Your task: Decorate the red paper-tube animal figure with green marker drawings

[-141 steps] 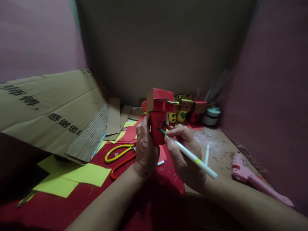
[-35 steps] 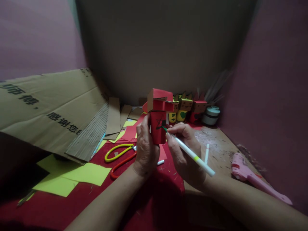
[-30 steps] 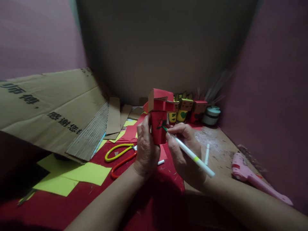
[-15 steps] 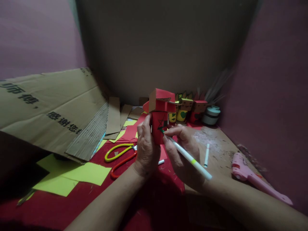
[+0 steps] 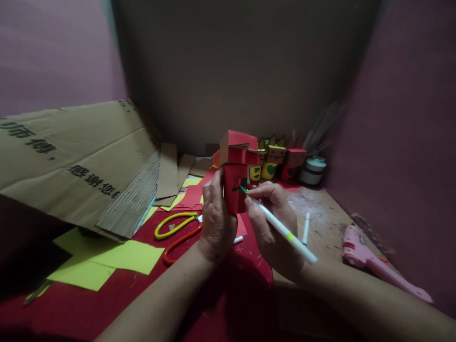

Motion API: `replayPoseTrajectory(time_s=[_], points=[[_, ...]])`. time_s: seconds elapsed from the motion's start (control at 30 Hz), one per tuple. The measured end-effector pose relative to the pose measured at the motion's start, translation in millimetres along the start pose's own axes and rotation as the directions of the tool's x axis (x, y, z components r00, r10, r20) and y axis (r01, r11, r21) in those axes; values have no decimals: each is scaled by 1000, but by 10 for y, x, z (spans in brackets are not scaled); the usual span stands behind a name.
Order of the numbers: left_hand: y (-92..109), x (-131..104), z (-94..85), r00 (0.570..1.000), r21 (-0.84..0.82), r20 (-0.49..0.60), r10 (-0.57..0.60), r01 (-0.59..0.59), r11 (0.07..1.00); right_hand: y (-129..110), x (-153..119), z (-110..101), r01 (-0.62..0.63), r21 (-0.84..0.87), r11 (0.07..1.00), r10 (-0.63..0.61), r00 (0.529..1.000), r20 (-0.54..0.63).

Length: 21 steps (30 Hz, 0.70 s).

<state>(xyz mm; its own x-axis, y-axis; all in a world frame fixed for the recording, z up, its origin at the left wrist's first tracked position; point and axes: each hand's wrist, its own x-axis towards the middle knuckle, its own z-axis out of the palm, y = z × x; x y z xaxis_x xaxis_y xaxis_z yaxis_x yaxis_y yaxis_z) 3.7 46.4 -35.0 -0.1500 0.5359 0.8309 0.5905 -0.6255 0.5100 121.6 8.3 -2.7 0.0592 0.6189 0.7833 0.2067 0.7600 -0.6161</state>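
Observation:
My left hand [image 5: 218, 218] is closed round the left side of a red paper cup [image 5: 233, 202], holding it upright. On the cup's front is a dark star outline, with dark fill on its right part. A red and brown cardboard box shape [image 5: 242, 148] sits on top of the cup. My right hand [image 5: 272, 223] pinches a white marker pen [image 5: 281, 230] with a yellow band. Its green tip is at the star's right side; whether it touches the paper I cannot tell.
Scissors [image 5: 178, 235] with yellow and red handles, yellow paper [image 5: 128, 256] and a large cardboard sheet [image 5: 71, 166] lie left. Decorated cups [image 5: 270, 170] and a lidded pot [image 5: 313, 171] stand behind. A pen cap or marker [image 5: 306, 228] and pink glue gun [image 5: 374, 266] lie right.
The marker and my right hand have shifted slightly right, and more of the green tip shows. My left hand and the cup have hardly moved.

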Motion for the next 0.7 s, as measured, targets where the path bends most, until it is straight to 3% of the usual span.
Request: replayPoseTrajectory(time_s=[0.37,0.6,0.7], points=[[-31,-12,32,998,78,-15,55,-54,996,-5,8,-1,97,-42,994,-96,995,20],[-7,4,41,1000,44,-21,-16,17,999,7,11,-3,130,-46,990,-129,991,34],[-24,0,37,999,67,-26,32,-30,997,7,14,-4,112,-56,992,-110,993,37]])
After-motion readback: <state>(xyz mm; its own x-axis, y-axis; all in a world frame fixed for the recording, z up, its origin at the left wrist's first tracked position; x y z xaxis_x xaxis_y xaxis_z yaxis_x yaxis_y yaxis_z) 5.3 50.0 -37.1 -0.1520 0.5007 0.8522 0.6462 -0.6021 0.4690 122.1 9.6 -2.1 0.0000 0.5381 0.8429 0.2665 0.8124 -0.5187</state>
